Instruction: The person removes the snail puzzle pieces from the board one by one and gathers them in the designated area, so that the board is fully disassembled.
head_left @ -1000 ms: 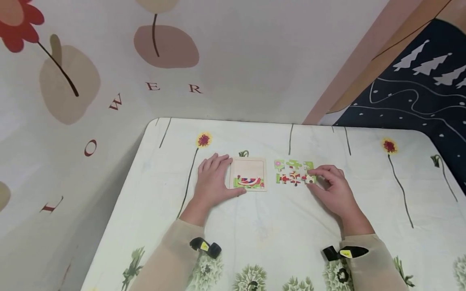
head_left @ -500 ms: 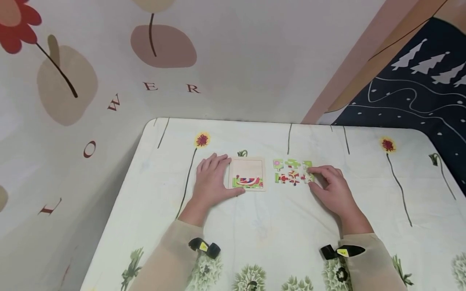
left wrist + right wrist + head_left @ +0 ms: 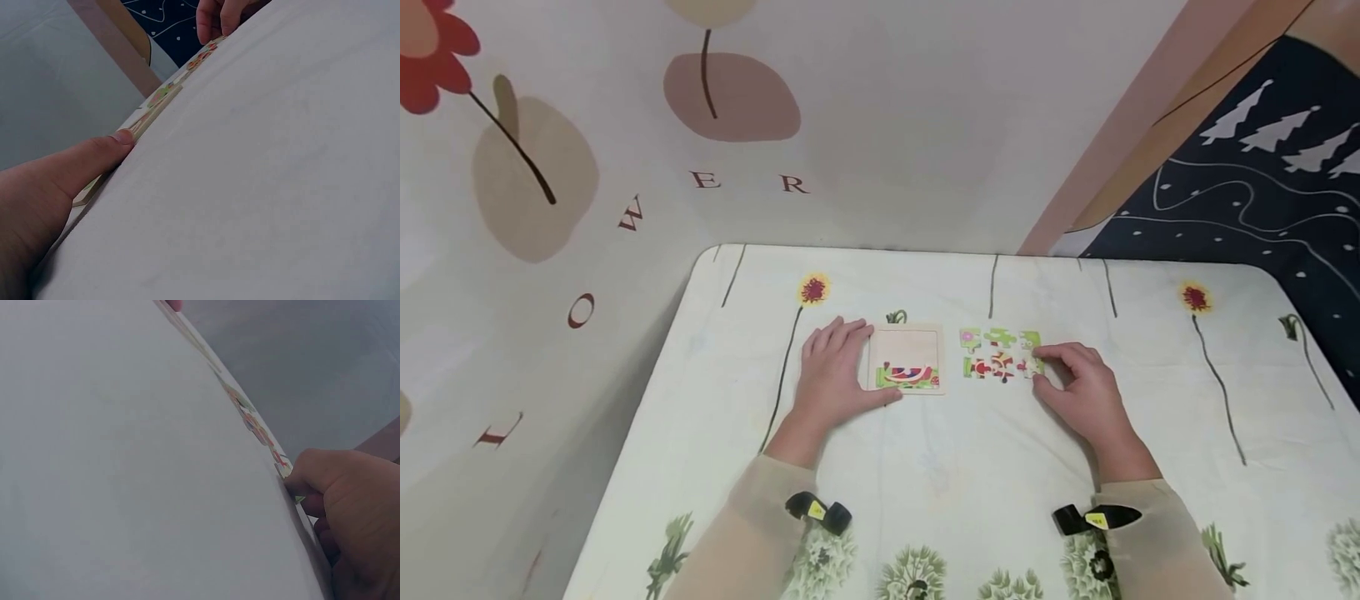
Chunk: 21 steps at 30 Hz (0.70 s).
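My left hand (image 3: 831,367) holds the square wooden puzzle board (image 3: 908,343) at its left side, with the thumb along the near edge and the fingers by the far left corner. A strip of red and green picture pieces (image 3: 908,377) fills the board's near part; the rest is bare wood. To the right of the board, loose jigsaw pieces lie in two rows, among them a red one (image 3: 1002,365) and a green one (image 3: 1000,337). My right hand (image 3: 1084,396) pinches the jigsaw piece (image 3: 1032,367) at the near row's right end, between thumb and forefinger.
A white flower-printed cloth (image 3: 940,475) covers the table. Its far edge meets a pale wall (image 3: 910,167) with printed letters and flowers. Dark blue patterned fabric (image 3: 1247,200) hangs at the back right. Each sleeve carries a black wrist camera (image 3: 1093,518).
My right fingertips have shifted slightly to the right around the end piece, uncovering a bit more of the pieces. My left hand stays on the board. The head view has shifted a little.
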### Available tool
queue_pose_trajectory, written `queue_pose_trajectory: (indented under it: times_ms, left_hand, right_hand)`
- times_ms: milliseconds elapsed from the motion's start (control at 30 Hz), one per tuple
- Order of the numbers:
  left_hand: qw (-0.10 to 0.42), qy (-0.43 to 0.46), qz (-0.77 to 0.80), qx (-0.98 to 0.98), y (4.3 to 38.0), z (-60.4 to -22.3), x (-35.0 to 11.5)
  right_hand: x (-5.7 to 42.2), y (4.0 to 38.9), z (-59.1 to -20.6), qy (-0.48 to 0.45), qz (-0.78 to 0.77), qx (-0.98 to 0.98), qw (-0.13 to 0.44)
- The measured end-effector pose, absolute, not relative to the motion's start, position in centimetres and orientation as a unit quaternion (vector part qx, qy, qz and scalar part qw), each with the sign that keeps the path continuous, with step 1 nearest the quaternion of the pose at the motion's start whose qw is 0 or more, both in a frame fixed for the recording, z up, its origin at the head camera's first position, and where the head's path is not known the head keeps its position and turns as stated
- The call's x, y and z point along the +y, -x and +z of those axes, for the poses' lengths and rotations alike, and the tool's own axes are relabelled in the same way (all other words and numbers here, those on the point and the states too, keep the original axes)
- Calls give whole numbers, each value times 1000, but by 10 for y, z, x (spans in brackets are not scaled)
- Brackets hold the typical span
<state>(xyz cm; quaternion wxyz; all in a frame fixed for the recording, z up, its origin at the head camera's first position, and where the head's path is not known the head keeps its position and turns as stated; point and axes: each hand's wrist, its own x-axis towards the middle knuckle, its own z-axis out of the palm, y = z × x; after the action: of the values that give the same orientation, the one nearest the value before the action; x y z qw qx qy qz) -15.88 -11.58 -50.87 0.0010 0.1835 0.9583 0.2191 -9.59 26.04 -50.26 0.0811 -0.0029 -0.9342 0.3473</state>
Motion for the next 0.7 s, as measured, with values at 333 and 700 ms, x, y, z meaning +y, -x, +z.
queue_pose_trajectory:
  times_ms: [333, 700]
  left_hand:
    - [-6, -190, 228, 955, 159, -508, -116]
    - [-6, -221, 240, 945, 157, -507, -118]
  right_hand:
    - [257, 99, -501, 20, 356, -930, 88]
    - [242, 100, -505, -11, 344, -916, 204]
